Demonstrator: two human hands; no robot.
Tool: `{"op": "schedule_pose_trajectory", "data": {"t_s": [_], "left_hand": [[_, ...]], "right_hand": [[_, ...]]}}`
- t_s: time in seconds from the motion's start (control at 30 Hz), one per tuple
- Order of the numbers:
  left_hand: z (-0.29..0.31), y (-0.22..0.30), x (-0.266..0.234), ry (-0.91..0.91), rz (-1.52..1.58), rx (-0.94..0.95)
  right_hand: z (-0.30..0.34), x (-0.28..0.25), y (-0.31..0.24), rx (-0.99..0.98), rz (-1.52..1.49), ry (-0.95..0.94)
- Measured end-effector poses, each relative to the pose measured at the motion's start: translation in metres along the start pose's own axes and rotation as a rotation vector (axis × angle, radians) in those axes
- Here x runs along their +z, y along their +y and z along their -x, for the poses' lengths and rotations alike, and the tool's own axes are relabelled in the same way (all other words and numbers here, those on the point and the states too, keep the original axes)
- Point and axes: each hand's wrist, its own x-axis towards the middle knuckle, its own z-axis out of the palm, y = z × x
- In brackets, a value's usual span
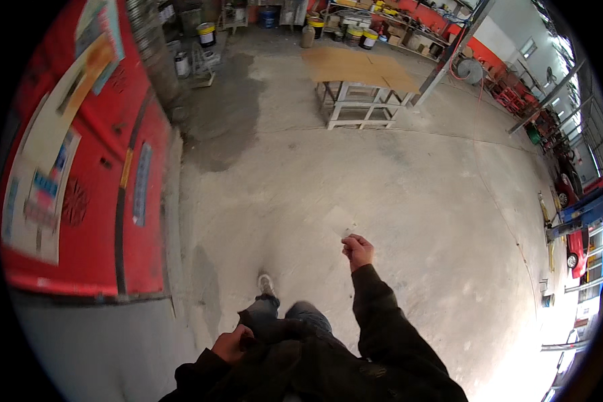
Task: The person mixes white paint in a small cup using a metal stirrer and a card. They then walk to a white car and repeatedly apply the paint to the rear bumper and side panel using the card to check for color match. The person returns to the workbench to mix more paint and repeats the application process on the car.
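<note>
My right hand [358, 252] reaches out over the concrete floor, its fingers pinched together. Between thumb and fingertips it grips a thin, pale, see-through sheet [339, 220], which is hard to tell apart from the floor behind it. Close to my body, at the lower left, my left hand [231, 344] is held with curled fingers. Whatever it may hold is hidden against the dark jacket. One of my shoes [266, 285] shows below, on the floor.
A red cabinet [134, 221] with papers and stickers stands close on my left. Ahead is a low white wooden stand [362, 114] with a brown board [362, 69] on top. Buckets [207, 35] and shelves line the back. A metal post [442, 63] rises beside the stand; cars are at the far right.
</note>
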Motion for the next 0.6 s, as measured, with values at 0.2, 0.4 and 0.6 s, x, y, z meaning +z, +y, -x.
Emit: {"op": "schedule_pose_trajectory", "data": {"t_s": [0.2, 0.4, 0.6], "left_hand": [[-0.165, 0.017, -0.121, -0.158, -0.296, -0.047], [-0.371, 0.058, -0.233, -0.062, -0.381, -0.069], [-0.511, 0.112, -0.367, -0.043, -0.150, -0.136]], "right_hand": [[-0.136, 0.104, -0.054, 0.044, -0.044, 0.010], [-0.327, 0.206, -0.088, 0.097, -0.112, 0.006], [-0.510, 0.354, -0.155, 0.192, -0.026, -0.144]]}}
